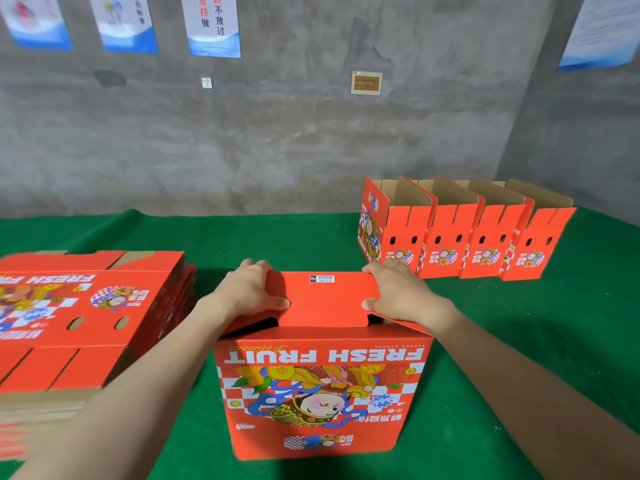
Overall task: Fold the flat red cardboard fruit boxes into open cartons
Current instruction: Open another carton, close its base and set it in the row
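Red cardboard makes up the box (322,393) that stands on the green table (294,237) straight in front of the person. Its printed face is toward the camera with the lettering upside down (so the end being closed is probably the bottom). Both hands are on the top flap (322,299), the one with the barcode sticker (322,279). The left hand (249,292) grips its left end and the right hand (398,296) its right end, fingers curled over the far edge and thumbs by the side notches. The flap lies almost level, but the side flaps beneath it show at both near corners, and a dark gap is open at the near left. To do this well, I would press both ends down evenly so the tabs seat together, and hold the walls square to avoid creasing the panel. A stack of flat boxes (86,317) lies to the left, and four finished cartons (464,237) stand in a row at the far right.
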The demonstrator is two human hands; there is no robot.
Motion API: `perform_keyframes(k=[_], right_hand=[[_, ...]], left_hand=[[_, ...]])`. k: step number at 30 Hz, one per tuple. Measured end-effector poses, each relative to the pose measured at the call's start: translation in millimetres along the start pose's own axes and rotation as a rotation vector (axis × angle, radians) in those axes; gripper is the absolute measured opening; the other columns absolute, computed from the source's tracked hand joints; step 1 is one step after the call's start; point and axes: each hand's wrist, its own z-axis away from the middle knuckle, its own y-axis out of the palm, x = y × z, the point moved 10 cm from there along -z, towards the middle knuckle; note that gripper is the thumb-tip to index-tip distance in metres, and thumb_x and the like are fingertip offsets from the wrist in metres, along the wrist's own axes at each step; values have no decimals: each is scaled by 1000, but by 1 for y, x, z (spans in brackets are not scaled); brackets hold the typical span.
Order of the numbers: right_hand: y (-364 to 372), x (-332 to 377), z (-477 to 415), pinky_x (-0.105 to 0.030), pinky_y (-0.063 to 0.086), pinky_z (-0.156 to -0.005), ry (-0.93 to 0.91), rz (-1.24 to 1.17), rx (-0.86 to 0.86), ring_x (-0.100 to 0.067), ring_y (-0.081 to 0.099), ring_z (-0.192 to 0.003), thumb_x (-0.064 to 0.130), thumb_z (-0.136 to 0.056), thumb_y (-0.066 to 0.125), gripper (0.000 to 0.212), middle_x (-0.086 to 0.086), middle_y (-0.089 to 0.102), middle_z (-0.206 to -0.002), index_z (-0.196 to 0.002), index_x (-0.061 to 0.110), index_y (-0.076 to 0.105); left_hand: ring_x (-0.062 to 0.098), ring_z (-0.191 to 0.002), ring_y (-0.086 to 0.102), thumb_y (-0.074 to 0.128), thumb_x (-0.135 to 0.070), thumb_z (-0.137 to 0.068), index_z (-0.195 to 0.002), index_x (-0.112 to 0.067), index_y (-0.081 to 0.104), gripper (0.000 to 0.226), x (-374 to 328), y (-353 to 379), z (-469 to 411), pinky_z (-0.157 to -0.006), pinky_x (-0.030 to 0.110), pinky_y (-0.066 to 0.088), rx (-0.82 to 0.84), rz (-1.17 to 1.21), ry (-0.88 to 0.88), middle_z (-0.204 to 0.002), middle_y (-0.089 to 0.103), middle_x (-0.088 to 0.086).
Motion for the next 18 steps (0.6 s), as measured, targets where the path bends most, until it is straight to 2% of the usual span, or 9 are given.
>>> perform_keyframes(k=[5,9,11,12,14,15,16,18], right_hand=[[1,0,5,-42,43,-97,7,44,-47,-23,30,-133,40,-88,62,65,-4,35,-138,-143,26,30],[3,-3,6,-41,42,-98,-4,28,-54,-22,29,-134,42,-88,60,66,-3,34,-140,-144,28,29],[5,-6,7,-42,41,-99,-8,-12,-46,-20,27,-135,43,-89,58,66,-1,32,-142,-145,29,27],[5,-9,7,-42,40,-100,-7,-35,-43,-20,27,-136,44,-90,58,66,0,32,-143,-146,30,27],[5,-14,7,-41,39,-101,-8,-70,-41,-19,27,-136,45,-90,57,65,1,32,-143,-147,30,27],[5,-15,7,-41,38,-102,-11,-86,-40,-19,26,-136,44,-91,57,65,1,32,-143,-147,30,27],[6,-16,7,-41,38,-103,-13,-99,-38,-20,26,-137,44,-91,57,65,1,32,-143,-147,29,28],[9,-14,5,-40,35,-107,-30,-130,-27,-21,26,-138,41,-90,59,65,-1,33,-144,-147,27,31]], left_hand=[[31,-111,52,76,-53,-69,-129,-16,45,77,2,0,2,-98,41,43,-13,-16,-18,-121,47,9],[26,-110,53,78,-49,-70,-130,-16,48,74,2,-3,4,-94,33,44,-28,52,-9,-122,51,8],[20,-105,55,80,-41,-71,-130,-15,51,70,4,-7,5,-89,27,43,-49,207,-4,-122,56,7],[18,-103,56,81,-35,-72,-132,-15,51,70,9,-8,6,-88,25,42,-46,357,-13,-124,58,7],[19,-110,56,80,-25,-74,-140,-17,43,76,21,-8,11,-91,26,43,-15,724,-66,-134,53,9],[20,-116,53,78,-25,-77,-144,-19,38,79,28,-8,16,-92,28,45,-17,815,-100,-141,47,8],[20,-119,51,75,-29,-79,-147,-21,33,80,35,-9,20,-86,29,49,-34,810,-134,-145,42,7],[18,-112,55,67,-45,-83,-148,-23,29,79,45,-4,27,-74,30,53,0,606,-187,-144,44,4]])
